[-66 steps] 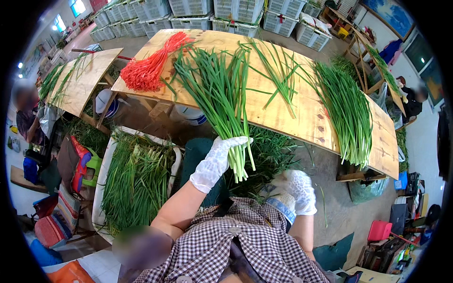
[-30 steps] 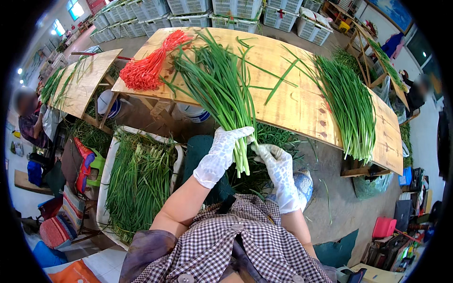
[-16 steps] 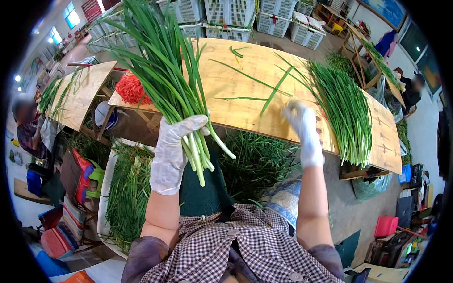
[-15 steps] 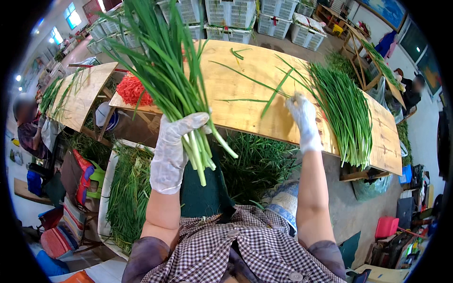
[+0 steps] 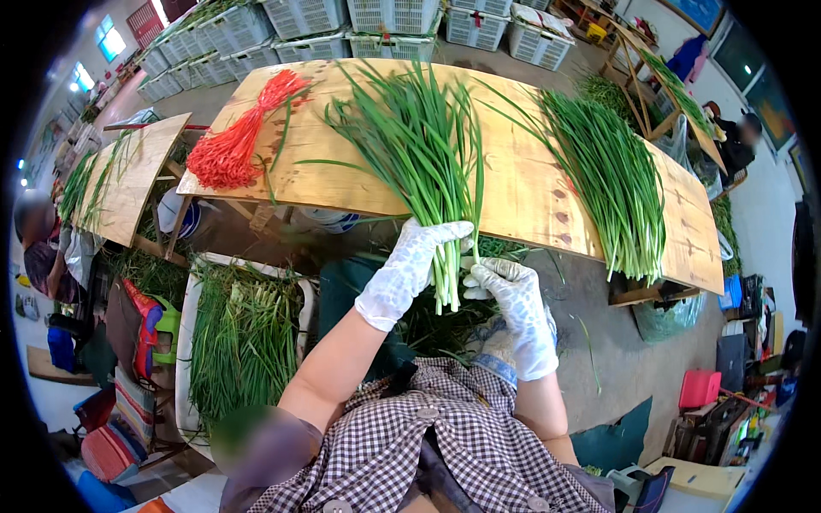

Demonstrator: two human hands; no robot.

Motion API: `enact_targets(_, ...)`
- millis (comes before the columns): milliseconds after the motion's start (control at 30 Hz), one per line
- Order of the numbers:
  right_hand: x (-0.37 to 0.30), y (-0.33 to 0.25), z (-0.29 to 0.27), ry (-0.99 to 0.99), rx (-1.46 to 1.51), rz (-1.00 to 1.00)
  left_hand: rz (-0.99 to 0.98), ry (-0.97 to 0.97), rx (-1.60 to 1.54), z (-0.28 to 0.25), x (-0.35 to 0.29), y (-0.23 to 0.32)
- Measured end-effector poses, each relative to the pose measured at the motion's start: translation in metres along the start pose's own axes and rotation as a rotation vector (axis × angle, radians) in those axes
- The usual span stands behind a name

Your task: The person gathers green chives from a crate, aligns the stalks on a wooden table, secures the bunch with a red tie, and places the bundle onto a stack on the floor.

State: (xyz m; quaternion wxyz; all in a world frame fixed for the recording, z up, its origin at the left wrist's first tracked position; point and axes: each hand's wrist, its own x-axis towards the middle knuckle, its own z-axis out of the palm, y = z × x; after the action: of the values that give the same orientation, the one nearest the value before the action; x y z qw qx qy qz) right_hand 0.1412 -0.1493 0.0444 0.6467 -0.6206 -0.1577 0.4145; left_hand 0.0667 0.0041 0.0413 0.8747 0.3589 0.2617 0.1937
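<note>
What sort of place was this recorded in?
Likely an indoor vegetable-packing workshop: the left hand holds greens at a wooden table with red strips on it, and crates stand stacked behind.

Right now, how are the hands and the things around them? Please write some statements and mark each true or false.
The left hand holds a bunch of green leaves. True.
The right hand is bare. False: the right hand wears a white glove.
The white tub contains green plants. True.
The red bundle lies in the white tub. False: the red bundle is on the table.
Another green bunch lies farther right. True.
</note>
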Motion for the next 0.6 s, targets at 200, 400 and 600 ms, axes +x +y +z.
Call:
enact_targets(200,-0.020,0.014,-0.003,0.418,-0.597,-0.266,-0.054,0.043,0.054,-0.001,-0.010,-0.030)
enact_targets(400,-0.018,0.019,-0.015,-0.041,0.129,-0.069,-0.088,0.046,0.013,-0.008,-0.019,-0.027)
enact_targets(600,-0.002,0.024,0.001,0.090,-0.050,-0.119,-0.011,0.100,0.073,-0.005,-0.023,-0.035)
